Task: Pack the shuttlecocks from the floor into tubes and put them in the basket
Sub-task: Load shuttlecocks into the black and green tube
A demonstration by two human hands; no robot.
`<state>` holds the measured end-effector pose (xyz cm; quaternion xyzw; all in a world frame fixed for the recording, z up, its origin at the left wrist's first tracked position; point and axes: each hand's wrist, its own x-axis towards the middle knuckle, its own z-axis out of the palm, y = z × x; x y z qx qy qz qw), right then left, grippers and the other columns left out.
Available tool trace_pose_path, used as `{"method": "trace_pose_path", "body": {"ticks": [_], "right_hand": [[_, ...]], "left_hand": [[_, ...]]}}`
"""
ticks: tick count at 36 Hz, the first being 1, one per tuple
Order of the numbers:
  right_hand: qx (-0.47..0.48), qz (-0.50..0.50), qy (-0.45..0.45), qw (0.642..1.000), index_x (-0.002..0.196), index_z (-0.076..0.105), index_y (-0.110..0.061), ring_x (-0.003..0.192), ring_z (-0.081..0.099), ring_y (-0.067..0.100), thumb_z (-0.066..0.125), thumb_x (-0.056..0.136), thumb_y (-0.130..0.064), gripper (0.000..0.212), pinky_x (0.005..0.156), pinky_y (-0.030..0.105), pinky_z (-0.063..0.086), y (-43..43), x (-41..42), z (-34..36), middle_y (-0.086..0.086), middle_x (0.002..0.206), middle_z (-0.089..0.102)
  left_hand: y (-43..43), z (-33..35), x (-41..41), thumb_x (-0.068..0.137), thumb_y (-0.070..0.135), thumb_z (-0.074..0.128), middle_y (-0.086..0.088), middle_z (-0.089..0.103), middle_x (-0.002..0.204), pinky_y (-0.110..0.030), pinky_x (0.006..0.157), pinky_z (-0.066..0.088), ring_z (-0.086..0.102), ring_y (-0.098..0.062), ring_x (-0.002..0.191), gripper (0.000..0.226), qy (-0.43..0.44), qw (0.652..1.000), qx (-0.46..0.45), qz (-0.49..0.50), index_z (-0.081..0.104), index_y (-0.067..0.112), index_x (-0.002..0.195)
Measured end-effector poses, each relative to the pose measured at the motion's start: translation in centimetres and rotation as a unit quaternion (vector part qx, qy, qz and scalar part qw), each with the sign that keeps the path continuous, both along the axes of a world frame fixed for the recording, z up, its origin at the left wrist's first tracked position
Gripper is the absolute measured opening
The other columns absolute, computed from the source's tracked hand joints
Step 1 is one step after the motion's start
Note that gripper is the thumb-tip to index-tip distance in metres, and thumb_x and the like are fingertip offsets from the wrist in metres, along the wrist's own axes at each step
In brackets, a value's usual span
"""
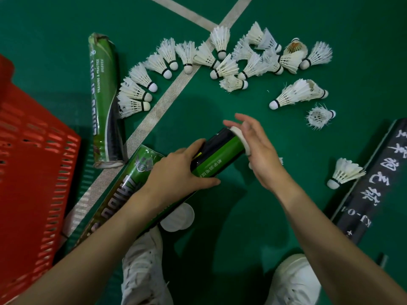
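Long green-and-black cardboard tube: angled above green floor, gripped mid-length by left hand. Right hand, fingers spread, palm against its white end cap. White feather shuttlecocks scattered beyond; red slotted plastic basket left.

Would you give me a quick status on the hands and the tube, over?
Left hand gripping green tube. Right hand open at its mouth, white cap there. Shuttlecocks on floor. Nothing in the way.
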<state>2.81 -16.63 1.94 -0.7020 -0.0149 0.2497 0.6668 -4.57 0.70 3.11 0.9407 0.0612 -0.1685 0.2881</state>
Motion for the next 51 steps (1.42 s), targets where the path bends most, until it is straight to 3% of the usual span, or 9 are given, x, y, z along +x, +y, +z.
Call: {"method": "trace_pose_path", "body": {"ticks": [2, 5, 13, 25, 30, 39, 43, 47, 51], "right_hand": [[-0.024, 0.014, -0.006, 1.0, 0.127, 0.051, -0.028, 0.119, 0.051, -0.004, 0.032, 0.101, -0.042, 0.035, 0.103, 0.02, 0.035, -0.2, -0.1, 0.7, -0.015, 0.124, 0.061], [-0.04, 0.034, 0.007, 0.999, 0.131, 0.051, -0.029, 0.103, 0.046, -0.026, 0.026, 0.101, -0.04, 0.041, 0.078, 0.003, 0.029, -0.4, 0.0, 1.1, -0.022, 0.123, 0.057], [-0.047, 0.059, -0.042, 0.996, 0.125, 0.055, -0.033, 0.123, 0.049, -0.003, 0.039, 0.098, -0.042, 0.033, 0.104, 0.016, 0.036, -0.3, 0.4, 1.3, -0.012, 0.131, 0.057], [-0.083, 0.06, -0.12, 0.988, 0.134, 0.051, -0.025, 0.122, 0.05, -0.002, 0.066, 0.084, -0.033, 0.053, 0.104, 0.019, 0.039, -0.6, 1.8, 2.9, -0.007, 0.133, 0.056], [-0.092, 0.059, -0.118, 0.987, 0.137, 0.048, -0.027, 0.116, 0.051, -0.006, 0.064, 0.083, -0.037, 0.057, 0.091, 0.004, 0.037, -0.5, 2.0, 2.9, -0.008, 0.135, 0.054], [-0.157, 0.033, -0.138, 0.977, 0.125, 0.059, -0.029, 0.108, 0.059, 0.002, 0.062, 0.087, -0.045, 0.041, 0.099, 0.024, 0.044, -0.5, 2.4, 2.9, -0.01, 0.117, 0.065], [-0.169, 0.009, -0.13, 0.977, 0.121, 0.063, -0.027, 0.104, 0.059, -0.001, 0.052, 0.094, -0.042, 0.033, 0.089, 0.011, 0.043, -0.1, 2.3, 2.7, -0.01, 0.112, 0.067], [-0.162, -0.015, -0.121, 0.979, 0.121, 0.064, -0.024, 0.111, 0.058, 0.002, 0.041, 0.1, -0.036, 0.034, 0.097, 0.017, 0.041, 0.7, 2.3, 2.5, -0.01, 0.117, 0.066], [-0.183, 0.0, -0.136, 0.974, 0.124, 0.062, -0.02, 0.115, 0.054, 0.002, 0.035, 0.102, -0.032, 0.037, 0.095, 0.009, 0.036, 1.2, 1.9, 2.2, -0.007, 0.124, 0.064]], "left_hand": [[-0.2, 0.3, 0.1, 0.063, 0.071, 0.067, 0.006, 0.061, 0.117, -0.037, 0.082, 0.051, 0.061, -0.019, 0.102, 0.092, -0.008, 1.0, 0.001, -0.004, 0.028, 0.041, 0.14], [-0.5, 0.6, 0.4, 0.063, 0.071, 0.068, 0.006, 0.06, 0.118, -0.034, 0.081, 0.051, 0.061, -0.019, 0.103, 0.092, -0.012, 1.0, 0.01, -0.02, 0.026, 0.042, 0.141], [-1.0, 1.3, 0.8, 0.063, 0.071, 0.067, 0.008, 0.059, 0.123, -0.035, 0.081, 0.051, 0.061, -0.018, 0.104, 0.094, -0.025, 0.999, 0.01, -0.026, 0.027, 0.042, 0.142], [-2.8, 2.7, 2.1, 0.064, 0.067, 0.068, 0.008, 0.061, 0.114, -0.033, 0.074, 0.049, 0.062, -0.022, 0.098, 0.087, -0.056, 0.997, 0.05, 0.006, 0.03, 0.042, 0.139], [-3.1, 2.9, 2.5, 0.065, 0.069, 0.065, 0.007, 0.061, 0.109, -0.032, 0.07, 0.044, 0.063, -0.024, 0.095, 0.087, -0.061, 0.994, 0.092, 0.006, 0.028, 0.043, 0.14], [-3.7, 2.7, 2.5, 0.065, 0.069, 0.066, 0.008, 0.063, 0.112, -0.031, 0.068, 0.042, 0.063, -0.023, 0.096, 0.087, -0.061, 0.995, 0.077, 0.016, 0.03, 0.039, 0.139], [-3.7, 2.5, 2.5, 0.066, 0.069, 0.065, 0.006, 0.063, 0.113, -0.033, 0.072, 0.046, 0.064, -0.025, 0.096, 0.087, -0.058, 0.995, 0.084, 0.011, 0.03, 0.038, 0.138], [-3.4, 2.5, 2.6, 0.065, 0.07, 0.065, 0.005, 0.064, 0.113, -0.033, 0.072, 0.046, 0.063, -0.026, 0.096, 0.088, -0.06, 0.993, 0.099, 0.015, 0.031, 0.038, 0.139], [-3.0, 2.1, 2.4, 0.065, 0.071, 0.065, 0.005, 0.064, 0.109, -0.032, 0.069, 0.045, 0.063, -0.025, 0.092, 0.086, -0.049, 0.993, 0.107, 0.011, 0.031, 0.038, 0.137]]}}
